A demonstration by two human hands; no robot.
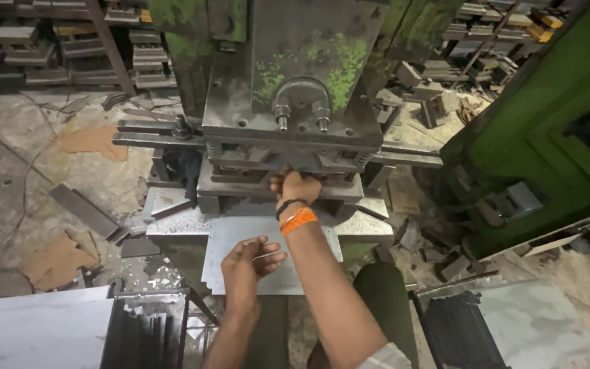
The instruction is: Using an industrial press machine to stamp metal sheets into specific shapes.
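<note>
Head view looks down over our arms at a worn press. Nearest us, at the bottom left, a pale metal sheet [35, 328] lies flat, and just beside it an open bin holds dark strips standing on edge [141, 335]. At the bottom right a second stack of dark strips [462, 328] rests against another grey sheet [541, 328].

Our left hand [247, 263] hovers over the near part of a thin grey metal plate [240, 239], fingers loosely curled and partly spread, with a thin bright sliver at the fingertips; we cannot tell whether it pinches that sliver or only touches it. The plate lies flat on the press table [370, 225], its near edge overhanging toward us.

Our right hand [297, 186], with a black and orange band [296, 217] at the wrist, reaches further in, to the gap between the lower die block [240, 191] and the upper tooling. Its fingers curl inward at the die's front edge; what they grip, if anything, is hidden.

Above the die, the grey ram [295, 102] with flaking green paint carries two bolts. To the right stands a green machine frame [548, 123]. Scraps of metal and cardboard litter the floor [35, 157], and far shelves [49, 41] hold stacked metal blocks.
</note>
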